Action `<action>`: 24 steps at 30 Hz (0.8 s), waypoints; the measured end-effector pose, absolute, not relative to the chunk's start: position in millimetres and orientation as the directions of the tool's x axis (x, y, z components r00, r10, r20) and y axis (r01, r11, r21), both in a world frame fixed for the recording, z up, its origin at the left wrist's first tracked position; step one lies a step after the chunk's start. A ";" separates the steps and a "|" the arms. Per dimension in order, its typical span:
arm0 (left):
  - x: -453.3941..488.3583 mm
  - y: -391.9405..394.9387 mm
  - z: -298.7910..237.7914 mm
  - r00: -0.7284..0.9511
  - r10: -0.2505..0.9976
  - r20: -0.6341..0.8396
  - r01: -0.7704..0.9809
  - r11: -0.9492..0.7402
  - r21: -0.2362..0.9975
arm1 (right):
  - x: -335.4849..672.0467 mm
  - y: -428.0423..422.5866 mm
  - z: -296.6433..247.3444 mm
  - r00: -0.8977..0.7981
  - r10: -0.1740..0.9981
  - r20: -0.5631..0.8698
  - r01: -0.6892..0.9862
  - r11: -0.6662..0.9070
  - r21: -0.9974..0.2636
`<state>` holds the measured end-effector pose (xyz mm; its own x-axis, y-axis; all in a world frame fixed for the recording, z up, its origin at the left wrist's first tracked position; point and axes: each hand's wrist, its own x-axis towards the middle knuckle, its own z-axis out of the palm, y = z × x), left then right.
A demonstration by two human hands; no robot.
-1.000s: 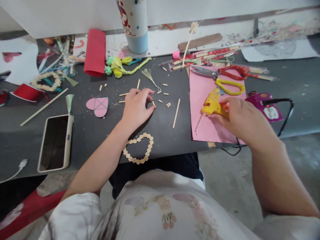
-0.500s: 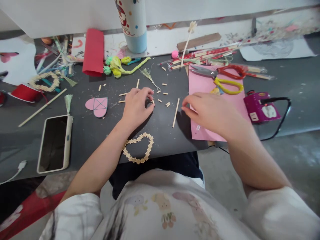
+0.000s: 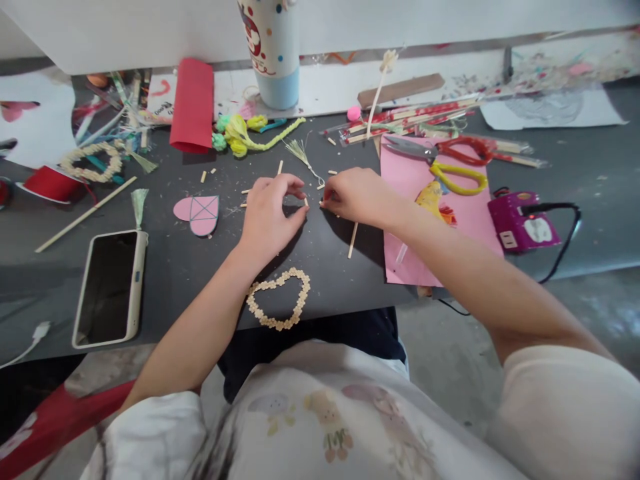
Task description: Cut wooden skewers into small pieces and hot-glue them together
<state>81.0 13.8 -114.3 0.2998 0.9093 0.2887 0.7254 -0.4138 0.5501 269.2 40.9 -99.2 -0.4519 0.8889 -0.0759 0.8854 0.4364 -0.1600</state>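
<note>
My left hand [image 3: 273, 212] rests on the dark table [image 3: 180, 267], its thumb and fingers pinched on a small wooden stick piece [image 3: 306, 201]. My right hand [image 3: 357, 195] has come in beside it, fingertips curled and pinched close to the same spot; what they hold is too small to make out. Several short stick pieces [image 3: 331, 173] lie scattered around both hands, and a longer stick [image 3: 353, 240] lies just under my right wrist. A heart made of small pale flowers [image 3: 278, 299] sits near the table's front edge. The yellow glue gun [image 3: 431, 199] lies on the pink paper [image 3: 410, 253].
A phone [image 3: 111, 287] lies at the front left, a pink paper heart [image 3: 197, 212] beside it. Scissors [image 3: 443, 155], a purple power strip [image 3: 523, 221] with a cable, a red paper roll [image 3: 191, 103], a tall cup [image 3: 273, 50] and craft scraps crowd the back.
My right hand let go of the yellow glue gun on the pink paper and moved left across the table to meet my left hand. My left hand stayed in place.
</note>
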 end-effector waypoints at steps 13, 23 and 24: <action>79.4 -0.6 -111.0 0.127 0.871 0.475 0.629 -0.441 0.640 | 264.4 23.0 -79.9 -0.247 0.968 -0.046 0.418 0.063 -0.906; 79.8 -6.1 -113.0 0.073 0.775 0.628 0.499 -0.574 0.650 | 248.7 2.3 -74.6 -0.263 0.957 -0.119 -0.040 -0.135 -0.990; 79.3 -6.5 -113.1 0.072 0.771 0.632 0.492 -0.579 0.650 | 248.6 1.7 -74.5 -0.264 0.957 -0.117 -0.046 -0.134 -0.990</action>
